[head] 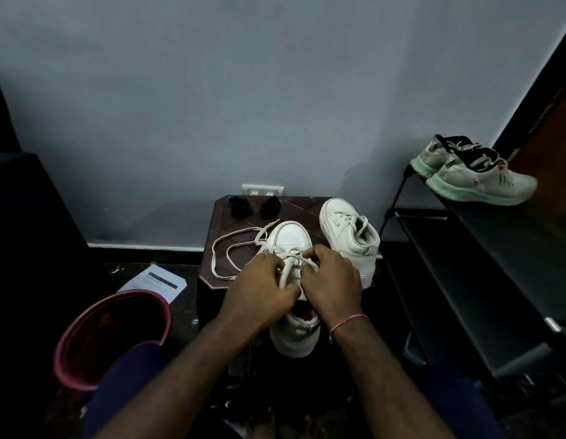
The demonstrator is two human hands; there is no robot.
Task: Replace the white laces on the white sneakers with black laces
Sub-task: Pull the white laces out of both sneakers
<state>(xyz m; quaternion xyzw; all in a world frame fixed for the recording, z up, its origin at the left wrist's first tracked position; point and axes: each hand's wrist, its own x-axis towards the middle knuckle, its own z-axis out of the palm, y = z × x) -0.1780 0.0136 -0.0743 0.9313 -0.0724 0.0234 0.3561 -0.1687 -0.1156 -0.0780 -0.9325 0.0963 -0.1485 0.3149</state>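
A white sneaker (pixel 291 239) lies toe away from me on a dark brown stool (pixel 224 217). Its white lace (pixel 231 251) is partly pulled out and loops loosely over the stool to the left. My left hand (pixel 259 289) and my right hand (pixel 332 280) sit over the shoe's eyelets, each pinching a strand of the white lace. The second white sneaker (pixel 348 239), still laced in white, stands to the right on the stool. Two bundles of black laces (pixel 240 207) lie at the stool's far edge.
A pink bucket (pixel 95 331) stands on the floor at the left, with a printed sheet (pixel 155 280) behind it. A black shoe rack (pixel 484 267) on the right carries a pair of grey running shoes (pixel 474 172). A wall socket (pixel 262 189) is behind the stool.
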